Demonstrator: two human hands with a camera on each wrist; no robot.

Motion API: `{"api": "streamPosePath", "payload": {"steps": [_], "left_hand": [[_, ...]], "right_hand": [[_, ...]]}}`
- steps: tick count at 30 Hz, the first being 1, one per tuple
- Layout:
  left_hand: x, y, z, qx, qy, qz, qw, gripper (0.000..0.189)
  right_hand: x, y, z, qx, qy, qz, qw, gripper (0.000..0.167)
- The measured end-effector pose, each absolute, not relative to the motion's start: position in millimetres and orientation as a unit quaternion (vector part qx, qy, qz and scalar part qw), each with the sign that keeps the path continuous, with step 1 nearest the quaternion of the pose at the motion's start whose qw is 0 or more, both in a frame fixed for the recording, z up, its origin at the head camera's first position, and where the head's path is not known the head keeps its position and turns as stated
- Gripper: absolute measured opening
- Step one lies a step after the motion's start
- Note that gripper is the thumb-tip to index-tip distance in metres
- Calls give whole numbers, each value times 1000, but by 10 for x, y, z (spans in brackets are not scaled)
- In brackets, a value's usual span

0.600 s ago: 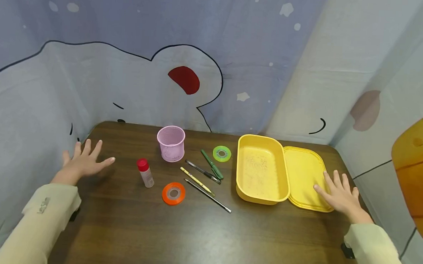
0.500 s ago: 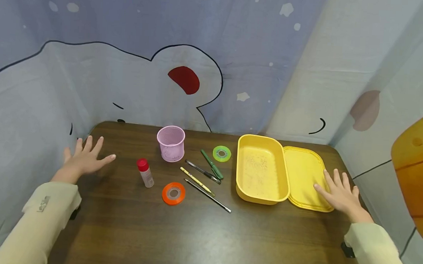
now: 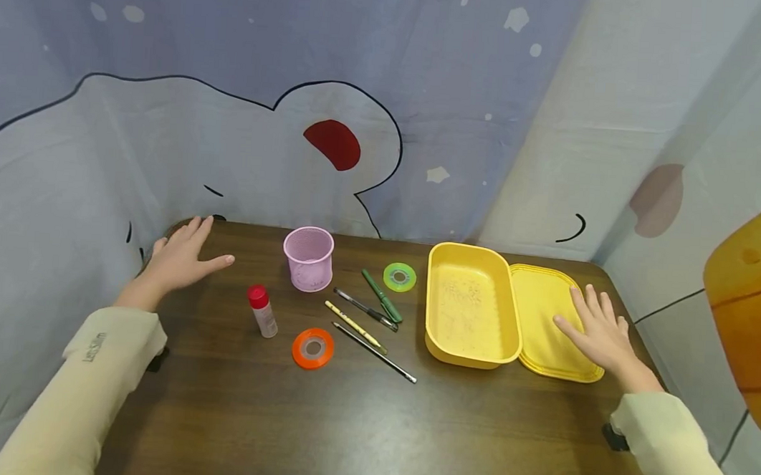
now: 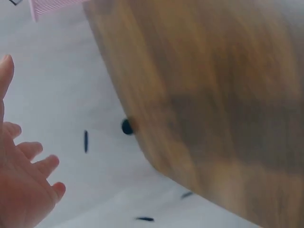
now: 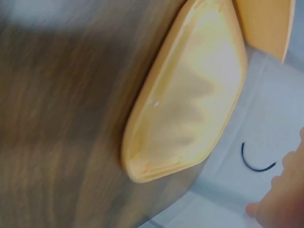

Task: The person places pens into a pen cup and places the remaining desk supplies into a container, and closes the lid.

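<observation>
My left hand (image 3: 179, 259) hovers over the table's back left, fingers extended and thumb spread toward the pink mesh cup (image 3: 310, 261). Nothing is in it. A glue bottle with a red cap (image 3: 262, 311) stands just right of that forearm. My right hand (image 3: 601, 335), also holding nothing, is spread over the right edge of the yellow lid (image 3: 547, 325). In the right wrist view, finger shadows fall on the lid (image 5: 190, 104). Left of the lid, and overlapping it in the head view, sits the yellow box (image 3: 474, 307), with no items inside.
Mid-table lie a green pen (image 3: 380, 293), a black pen (image 3: 367, 309), a yellow patterned pencil (image 3: 354, 325) and a dark pencil (image 3: 374, 352). An orange tape roll (image 3: 301, 348) and a green one (image 3: 388, 276) lie flat. A printed curtain (image 3: 464, 113) hangs behind the table.
Both hands have moved: the left forward and to the right, the right slightly forward and to the left over the lid. The objects on the table stay where they were.
</observation>
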State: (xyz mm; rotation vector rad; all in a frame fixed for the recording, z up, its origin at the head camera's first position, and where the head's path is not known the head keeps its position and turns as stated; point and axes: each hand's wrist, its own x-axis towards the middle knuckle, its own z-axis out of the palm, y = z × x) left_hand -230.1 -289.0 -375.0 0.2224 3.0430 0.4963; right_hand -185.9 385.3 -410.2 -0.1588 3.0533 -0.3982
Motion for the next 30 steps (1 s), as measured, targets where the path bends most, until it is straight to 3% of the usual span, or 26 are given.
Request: {"api": "streamPosePath", "payload": {"steps": [5, 19, 30], "left_hand": [[-2412, -2683, -3695, 94, 979, 180, 1, 92], [-2624, -2245, -3740, 127, 969, 213, 15, 89], [-2721, -2105, -3884, 145, 966, 213, 26, 84]], "right_hand": [[-1912, 3649, -4048, -82, 983, -164, -16, 74], [-2019, 3036, -3961, -157, 943, -271, -113, 73], [-1981, 2599, -3930, -200, 919, -324, -100, 70]]}}
